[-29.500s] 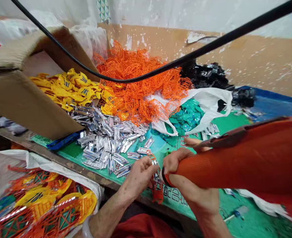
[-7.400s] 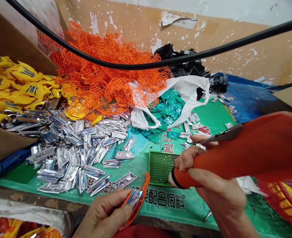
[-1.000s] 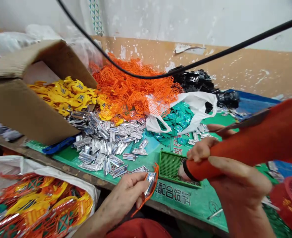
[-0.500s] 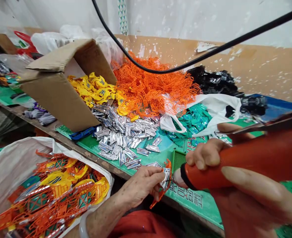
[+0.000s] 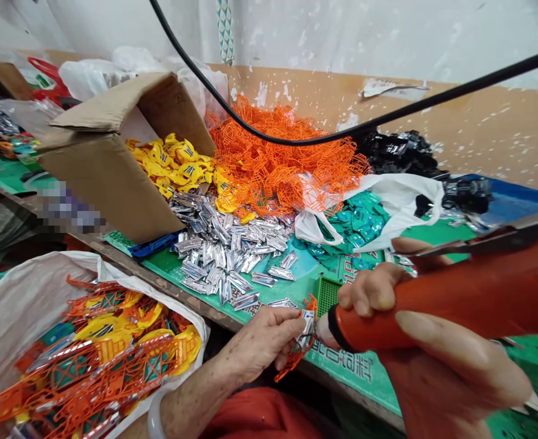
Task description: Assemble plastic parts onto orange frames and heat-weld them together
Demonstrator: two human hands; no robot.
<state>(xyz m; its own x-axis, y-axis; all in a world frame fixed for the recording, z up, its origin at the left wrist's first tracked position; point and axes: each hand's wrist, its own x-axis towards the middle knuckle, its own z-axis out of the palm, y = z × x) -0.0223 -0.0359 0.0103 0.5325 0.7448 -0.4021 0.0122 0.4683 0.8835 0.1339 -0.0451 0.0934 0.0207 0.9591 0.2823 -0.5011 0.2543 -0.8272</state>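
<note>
- At the lower middle of the frame, our left hand (image 5: 263, 342) pinches an orange plastic frame (image 5: 293, 358) between thumb and fingers, with a silver strip (image 5: 307, 327) seated in it; the hand is closed on the frame.
- Our right hand (image 5: 438, 360) wraps fully around an orange-handled tool (image 5: 433, 299), its fingers closed.
- Against the frame half a second earlier, both hands and the tool sit almost unchanged.
- The orange frame's long axis tilts from upper right to lower left, its lower end reaching toward the wooden table edge (image 5: 355, 393). The tool lies nearly level, tip pointing left at the silver strip, just beside it; we cannot tell if they touch.
- Above the hands lie a silver pile (image 5: 232, 250) on a green mat (image 5: 168, 271) and a green perforated tray (image 5: 328, 296), partly hidden. A white sack of orange-and-yellow frames (image 5: 22, 317) sits at lower left.
</note>
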